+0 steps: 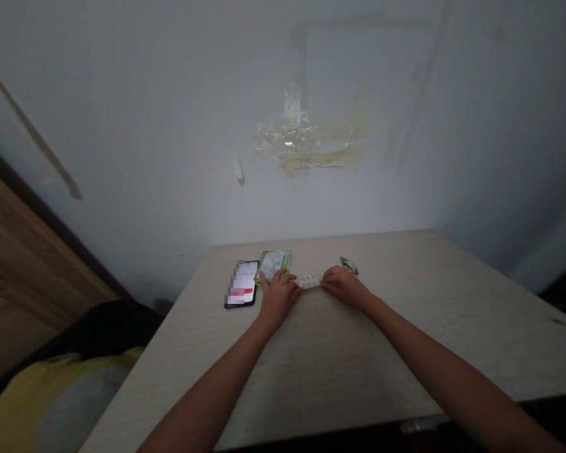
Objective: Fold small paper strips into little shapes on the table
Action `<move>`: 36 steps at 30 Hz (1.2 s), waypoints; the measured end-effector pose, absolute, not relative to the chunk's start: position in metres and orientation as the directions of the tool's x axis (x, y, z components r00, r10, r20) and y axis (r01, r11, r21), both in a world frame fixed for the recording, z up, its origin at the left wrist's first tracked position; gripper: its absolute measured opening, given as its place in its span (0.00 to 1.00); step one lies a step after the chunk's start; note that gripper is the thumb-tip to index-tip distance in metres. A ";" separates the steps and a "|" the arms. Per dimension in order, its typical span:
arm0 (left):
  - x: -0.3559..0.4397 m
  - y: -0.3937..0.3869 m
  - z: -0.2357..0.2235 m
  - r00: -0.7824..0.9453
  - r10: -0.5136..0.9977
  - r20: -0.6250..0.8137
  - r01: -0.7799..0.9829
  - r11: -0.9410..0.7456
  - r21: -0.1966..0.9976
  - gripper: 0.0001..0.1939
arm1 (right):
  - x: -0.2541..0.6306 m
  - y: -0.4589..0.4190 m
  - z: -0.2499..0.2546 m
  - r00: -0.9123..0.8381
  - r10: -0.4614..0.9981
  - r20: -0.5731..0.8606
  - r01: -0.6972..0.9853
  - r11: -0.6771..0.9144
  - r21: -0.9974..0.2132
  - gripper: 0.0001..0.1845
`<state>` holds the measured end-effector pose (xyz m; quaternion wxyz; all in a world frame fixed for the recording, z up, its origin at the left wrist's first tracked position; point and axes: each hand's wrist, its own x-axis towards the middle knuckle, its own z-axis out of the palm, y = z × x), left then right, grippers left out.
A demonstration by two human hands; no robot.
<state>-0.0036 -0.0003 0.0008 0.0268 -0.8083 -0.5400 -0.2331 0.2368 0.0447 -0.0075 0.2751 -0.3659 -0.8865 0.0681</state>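
Note:
Between my two hands, a small whitish strip with faint coloured print [310,282] is stretched just over the table. My left hand [278,296] pinches its left end with thumb and forefinger, while the other fingers spread out over the near edge of a green and white packet [274,263]. At the strip's right end, the fingers of my right hand [344,286] are closed on it. Just behind my right hand lies a small crumpled green packet [349,265]. The print on the strip is too small to read.
A lit phone [243,286] lies left of my left hand, beside the green packet. The pale wooden table [330,365] meets a grey wall [170,126] with peeling tape [311,141]. Left of the table are a yellow and grey cloth item [61,402] and a wooden panel [19,264].

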 end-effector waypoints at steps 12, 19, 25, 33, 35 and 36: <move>-0.002 -0.001 0.004 0.257 0.879 0.402 0.887 -0.380 0.264 0.08 | 0.238 0.050 -0.015 -0.493 0.742 0.454 0.607 0.668 -0.432 0.06; 0.002 0.001 0.004 0.158 0.905 0.394 0.913 -0.286 0.291 0.08 | 0.237 0.050 -0.017 -0.458 0.769 0.445 0.620 0.636 -0.461 0.07; 0.005 0.003 0.004 0.129 0.907 0.401 0.925 -0.256 0.282 0.07 | 0.237 0.054 -0.020 -0.406 0.797 0.447 0.666 0.593 -0.452 0.09; 0.005 0.006 0.003 0.090 0.925 0.368 0.934 -0.207 0.291 0.09 | 0.233 0.054 -0.022 -0.377 0.804 0.460 0.696 0.574 -0.431 0.09; 0.006 0.008 0.003 0.091 0.924 0.371 0.935 -0.207 0.286 0.10 | 0.231 0.053 -0.022 -0.372 0.805 0.462 0.708 0.568 -0.420 0.09; 0.007 0.009 0.003 0.096 0.922 0.375 0.936 -0.212 0.282 0.11 | 0.230 0.053 -0.021 -0.370 0.807 0.461 0.714 0.564 -0.414 0.09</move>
